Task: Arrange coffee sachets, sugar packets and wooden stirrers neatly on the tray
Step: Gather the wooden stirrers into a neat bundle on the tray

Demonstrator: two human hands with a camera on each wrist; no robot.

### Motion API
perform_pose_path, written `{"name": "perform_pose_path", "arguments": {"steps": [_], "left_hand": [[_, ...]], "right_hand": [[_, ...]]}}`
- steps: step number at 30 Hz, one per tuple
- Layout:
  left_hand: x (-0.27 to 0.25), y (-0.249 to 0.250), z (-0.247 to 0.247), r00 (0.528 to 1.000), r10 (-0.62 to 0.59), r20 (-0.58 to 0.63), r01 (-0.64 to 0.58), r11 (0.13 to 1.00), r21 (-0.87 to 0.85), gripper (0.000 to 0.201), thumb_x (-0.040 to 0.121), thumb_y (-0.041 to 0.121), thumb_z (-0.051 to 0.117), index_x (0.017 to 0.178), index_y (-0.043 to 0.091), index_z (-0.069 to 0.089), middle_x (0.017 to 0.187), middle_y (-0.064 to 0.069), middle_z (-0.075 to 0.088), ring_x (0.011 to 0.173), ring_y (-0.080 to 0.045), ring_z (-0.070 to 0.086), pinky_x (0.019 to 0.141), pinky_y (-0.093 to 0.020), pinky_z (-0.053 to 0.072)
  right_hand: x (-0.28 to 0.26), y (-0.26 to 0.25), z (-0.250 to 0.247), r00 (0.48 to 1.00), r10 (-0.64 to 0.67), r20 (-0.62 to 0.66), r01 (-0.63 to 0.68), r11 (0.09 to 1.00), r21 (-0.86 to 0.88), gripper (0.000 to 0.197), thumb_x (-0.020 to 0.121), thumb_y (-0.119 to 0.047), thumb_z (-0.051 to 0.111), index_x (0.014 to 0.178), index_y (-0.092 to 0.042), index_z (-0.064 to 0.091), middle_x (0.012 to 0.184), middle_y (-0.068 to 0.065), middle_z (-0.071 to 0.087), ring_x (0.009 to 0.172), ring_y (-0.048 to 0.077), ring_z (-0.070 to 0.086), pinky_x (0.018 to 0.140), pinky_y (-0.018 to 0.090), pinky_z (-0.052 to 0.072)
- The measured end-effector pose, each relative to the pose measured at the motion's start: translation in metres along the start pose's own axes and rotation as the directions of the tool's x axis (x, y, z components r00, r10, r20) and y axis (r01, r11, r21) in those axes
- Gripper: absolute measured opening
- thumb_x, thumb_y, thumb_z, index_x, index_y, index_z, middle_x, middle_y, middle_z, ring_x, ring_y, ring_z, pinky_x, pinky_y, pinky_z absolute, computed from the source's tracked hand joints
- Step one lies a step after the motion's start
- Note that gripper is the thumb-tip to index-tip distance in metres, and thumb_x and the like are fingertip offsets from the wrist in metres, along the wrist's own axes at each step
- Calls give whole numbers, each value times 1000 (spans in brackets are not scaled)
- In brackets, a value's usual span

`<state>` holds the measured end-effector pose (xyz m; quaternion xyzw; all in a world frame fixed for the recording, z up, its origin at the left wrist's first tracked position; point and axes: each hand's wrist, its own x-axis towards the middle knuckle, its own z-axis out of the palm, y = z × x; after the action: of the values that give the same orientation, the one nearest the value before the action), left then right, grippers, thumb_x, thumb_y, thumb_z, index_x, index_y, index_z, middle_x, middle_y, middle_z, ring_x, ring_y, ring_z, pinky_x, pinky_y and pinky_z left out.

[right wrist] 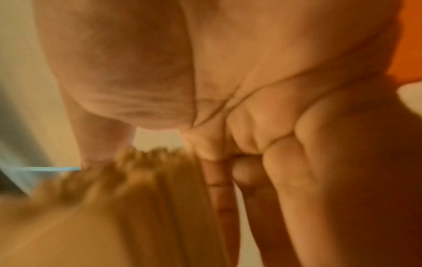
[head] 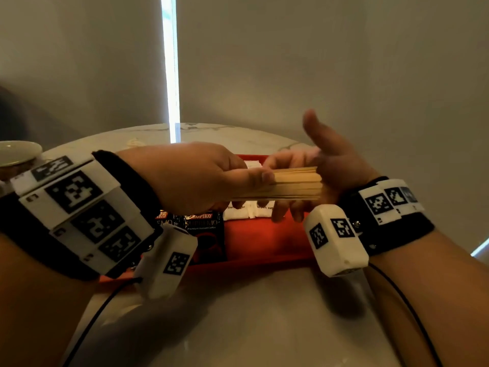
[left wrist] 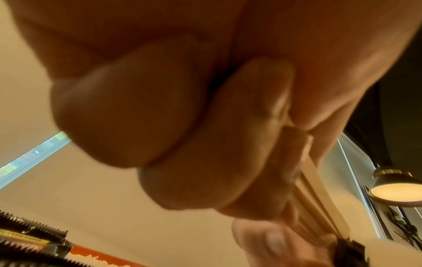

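- Stirrers (head: 288,185): a thick bundle of wooden sticks held level above the red tray (head: 264,234), lying across from 9 to 3 o'clock.
- The left hand (head: 195,176) grips the bundle's 9 o'clock end, fingers curled under it and thumb pressed on top.
- The right hand (head: 325,165) is flat against the 3 o'clock end; its palm touches the stick tips, fingers straight and close together behind the bundle, thumb raised toward 12 o'clock.
- Dark coffee sachets (head: 202,226) lie on the tray at its 9 o'clock side, under the left wrist.
- White sugar packets (head: 238,214) lie just beside the sachets, toward 3 o'clock, directly below the bundle.
- The tray rests on a pale marble table (head: 251,313); a saucer (head: 18,152) sits at the table's 9 o'clock edge.
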<state>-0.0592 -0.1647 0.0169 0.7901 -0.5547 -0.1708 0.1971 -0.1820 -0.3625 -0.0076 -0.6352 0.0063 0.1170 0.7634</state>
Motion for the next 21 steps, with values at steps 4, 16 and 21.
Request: {"name": "perform_pose_path", "arguments": {"steps": [4,16,21], "left_hand": [[-1,-3,-2,1000,-13,10,13,1000,1,65,77,79,32,82,27,72,52,11,57,43,-1,48,47,-17,40],[3,-10,-7,990,-135,-36,128,979,-157,64,81,76,39,81,20,71,53,4,58,42,-7,49,42,-16,41],[11,-12,-4,988,-157,-6,146,930,-337,57,91,65,44,75,15,68,53,0,57,40,-10,48,38,-17,39]], "right_hand": [[8,-1,3,991,5,130,1,999,-49,53,88,-27,73,129,-9,45,113,26,67,80,33,75,63,36,63],[-3,-17,40,788,-533,-307,53,556,-830,42,77,-61,70,96,-24,73,87,8,71,72,24,67,61,32,54],[13,-6,41,796,-522,-307,-70,424,-903,52,56,-69,79,87,-27,74,79,-2,71,70,11,67,60,34,53]]}}
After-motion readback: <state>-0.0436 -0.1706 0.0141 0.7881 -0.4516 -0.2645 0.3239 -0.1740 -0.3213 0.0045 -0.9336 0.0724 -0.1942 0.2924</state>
